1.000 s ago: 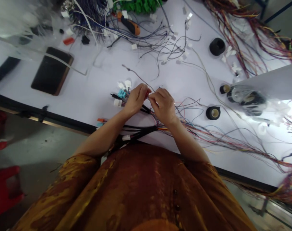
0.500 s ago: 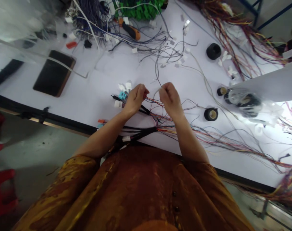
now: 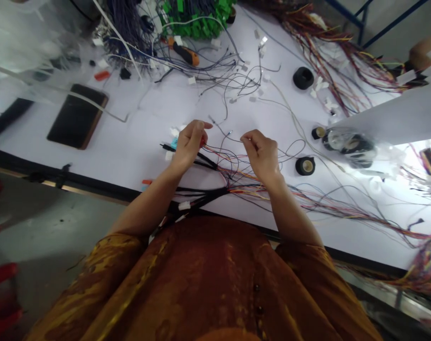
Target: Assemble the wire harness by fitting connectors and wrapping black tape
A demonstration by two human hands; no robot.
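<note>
My left hand (image 3: 188, 144) is closed around a small red connector (image 3: 202, 141), mostly hidden by the fingers, with thin wires trailing from it. Thumb and forefinger of my right hand (image 3: 261, 154) pinch a thin grey wire (image 3: 233, 139), whose loose end points up and left, between the hands. Under both hands lies a wire harness with black-sleeved branches (image 3: 211, 193) and multicoloured wires (image 3: 329, 214) running right. A light-blue connector (image 3: 174, 143) and white connectors show beside my left hand. A white connector (image 3: 184, 205) sits near the table edge.
Grey wires with white connectors (image 3: 233, 85) lie beyond my hands, near an orange-black screwdriver (image 3: 187, 54). Black tape rolls (image 3: 305, 166) stand to the right. A dark flat case (image 3: 77, 116) lies left. Another person's hand (image 3: 425, 52) is at the upper right.
My right hand has moved a little right and away from my left hand, with the grey wire now pinched clear of the loose bunch behind. The whole view has shifted slightly.
</note>
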